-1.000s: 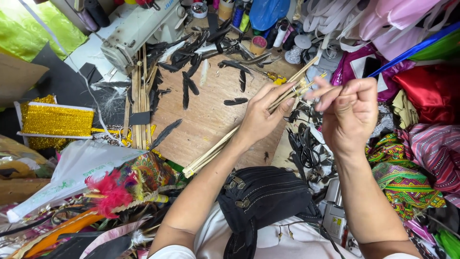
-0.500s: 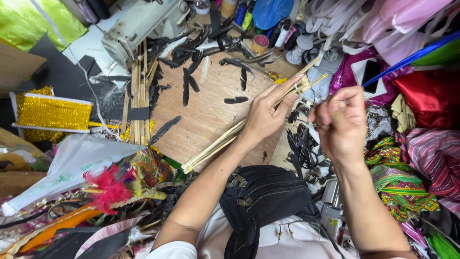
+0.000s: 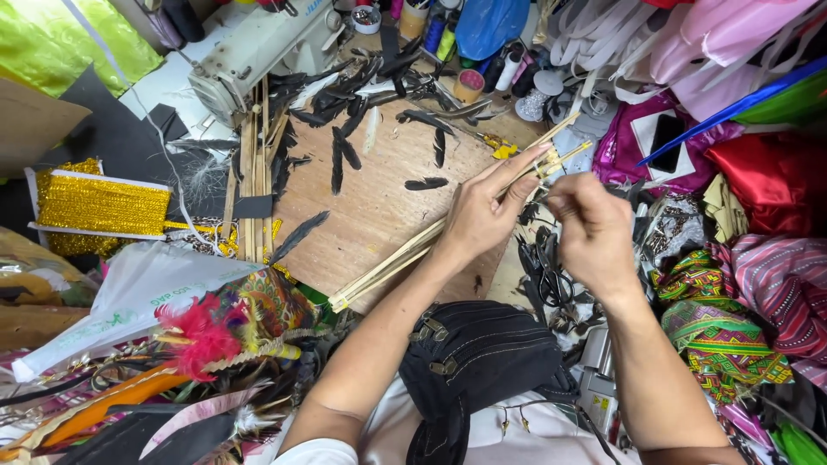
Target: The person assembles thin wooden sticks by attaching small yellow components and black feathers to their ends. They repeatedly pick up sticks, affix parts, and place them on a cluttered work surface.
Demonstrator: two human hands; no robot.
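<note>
Pale bamboo sticks in a thin bundle [image 3: 448, 231] lie slanted over the brown wooden board [image 3: 379, 207], gripped near their upper end by the left hand [image 3: 482, 211] with its fingers curled around them. The right hand [image 3: 590, 228] is clenched just beside the stick tips; what it pinches is too small to tell. Black feathers [image 3: 362, 112] lie scattered across the board by a white sewing machine [image 3: 258, 47].

Matt wooden sticks [image 3: 405, 250], glossy gold trim [image 3: 99, 205].
</note>
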